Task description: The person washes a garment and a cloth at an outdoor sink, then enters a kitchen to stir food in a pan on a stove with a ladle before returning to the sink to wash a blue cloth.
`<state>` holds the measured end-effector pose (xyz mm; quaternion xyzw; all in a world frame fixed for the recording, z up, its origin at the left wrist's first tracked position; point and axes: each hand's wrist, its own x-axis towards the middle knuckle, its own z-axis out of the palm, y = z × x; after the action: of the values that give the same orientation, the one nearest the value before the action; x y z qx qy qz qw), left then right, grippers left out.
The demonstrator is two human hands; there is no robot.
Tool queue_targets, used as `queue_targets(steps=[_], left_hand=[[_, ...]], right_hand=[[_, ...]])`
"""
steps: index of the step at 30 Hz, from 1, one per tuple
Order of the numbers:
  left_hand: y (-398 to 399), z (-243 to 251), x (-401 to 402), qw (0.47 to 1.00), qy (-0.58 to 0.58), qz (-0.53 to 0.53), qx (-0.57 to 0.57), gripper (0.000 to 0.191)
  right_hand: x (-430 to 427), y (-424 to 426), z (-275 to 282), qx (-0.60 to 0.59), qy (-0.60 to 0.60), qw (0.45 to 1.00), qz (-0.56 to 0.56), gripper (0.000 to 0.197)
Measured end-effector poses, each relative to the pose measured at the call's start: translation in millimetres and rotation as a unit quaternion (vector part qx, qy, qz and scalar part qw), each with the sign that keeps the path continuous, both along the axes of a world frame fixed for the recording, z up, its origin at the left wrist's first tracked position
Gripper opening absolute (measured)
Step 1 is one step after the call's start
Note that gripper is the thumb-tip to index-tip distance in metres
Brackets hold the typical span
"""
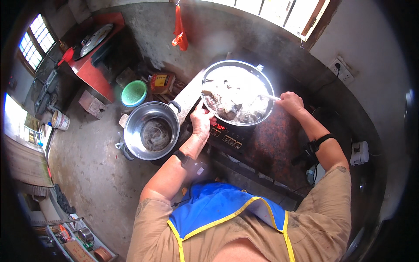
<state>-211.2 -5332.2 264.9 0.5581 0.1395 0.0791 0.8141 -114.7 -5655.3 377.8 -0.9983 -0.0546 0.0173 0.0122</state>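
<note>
A wide metal pan [270, 78] sits on a black induction cooker [226, 137] with a lit red display. Food chunks and pale, bright liquid [234, 98] fill it, and glare washes out much of the surface. At the pan's near left rim, my left hand [200, 122] grips its edge; whether a handle lies under the fingers is hidden. My right hand [290, 102] holds the pale handle of a utensil [269, 97] over the pan's right rim. The utensil's far end is lost in the food and glare.
Left of the cooker stands a steel two-handled pot [131, 132] with a little residue inside. Behind it are a green basin [134, 93] and a cardboard box [162, 83]. A red bag [179, 32] hangs on the wall. A wall socket [341, 71] holds a plug at right.
</note>
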Motion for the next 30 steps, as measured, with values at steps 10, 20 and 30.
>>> queue_targets(steps=[10, 20, 30], left_hand=[[16, 7, -13, 0.996, 0.074, -0.050, -0.018, 0.080], [195, 68, -127, 0.985, 0.148, -0.009, 0.085, 0.043], [387, -106, -390, 0.888, 0.296, 0.349, -0.035, 0.015]], right_hand=[[1, 25, 35, -0.053, -0.040, 0.997, 0.031, 0.035], [-13, 0, 96, -0.176, -0.142, 0.969, 0.102, 0.026], [-81, 14, 148, -0.252, -0.203, 0.939, 0.120, 0.013]])
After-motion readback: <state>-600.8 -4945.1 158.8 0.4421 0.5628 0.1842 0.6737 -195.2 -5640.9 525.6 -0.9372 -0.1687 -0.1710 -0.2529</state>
